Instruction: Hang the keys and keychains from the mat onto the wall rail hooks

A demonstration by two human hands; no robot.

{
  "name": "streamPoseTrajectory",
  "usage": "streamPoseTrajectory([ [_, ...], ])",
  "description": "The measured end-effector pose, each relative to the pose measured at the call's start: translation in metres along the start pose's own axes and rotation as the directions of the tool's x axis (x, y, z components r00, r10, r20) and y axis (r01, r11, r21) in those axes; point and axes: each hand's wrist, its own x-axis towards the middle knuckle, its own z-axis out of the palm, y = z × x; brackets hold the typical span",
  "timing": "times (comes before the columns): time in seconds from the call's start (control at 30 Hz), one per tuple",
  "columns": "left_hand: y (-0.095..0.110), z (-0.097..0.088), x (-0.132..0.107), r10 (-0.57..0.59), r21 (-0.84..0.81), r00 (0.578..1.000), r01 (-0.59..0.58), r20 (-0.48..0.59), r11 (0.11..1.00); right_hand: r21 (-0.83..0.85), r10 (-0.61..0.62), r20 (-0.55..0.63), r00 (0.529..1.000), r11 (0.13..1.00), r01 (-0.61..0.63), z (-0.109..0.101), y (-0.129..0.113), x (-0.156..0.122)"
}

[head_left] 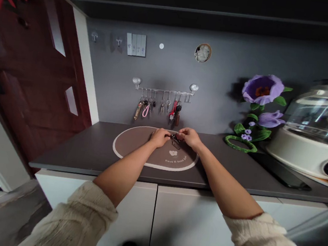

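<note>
A small bunch of keys (175,141) is between my two hands, just above or on the brown oval mat (137,145). My left hand (160,138) pinches its left side with bent fingers. From the other side, my right hand (190,137) grips its right part between thumb and fingers. Some metal pieces hang or lie below the fingertips; their exact shapes are too small to make out. Behind my hands, a clear hook rail (165,91) on the wall carries several key sets, among them a pink loop (145,111) and a red strap (173,110).
On the right of the dark counter (221,171) stand a purple fabric flower (262,89), a black phone-like slab (280,170) and a white appliance with a clear cover (308,150). A switch panel (136,45) is on the wall. A dark red door (39,62) is at left.
</note>
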Motion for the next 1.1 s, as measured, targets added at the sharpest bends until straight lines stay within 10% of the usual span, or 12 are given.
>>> streamPoseTrajectory([
  [0.7, 0.015, -0.013, 0.003, -0.032, 0.231, 0.998, 0.041, -0.045, 0.972, -0.226, -0.092, -0.027, 0.995, 0.971, 0.084, 0.003, -0.002, -0.001],
  [1.1, 0.03, -0.03, -0.003, 0.088, 0.436, 0.993, -0.046, -0.076, 0.899, 0.046, -0.054, 0.065, 0.996, 0.998, 0.051, 0.013, -0.016, -0.01],
])
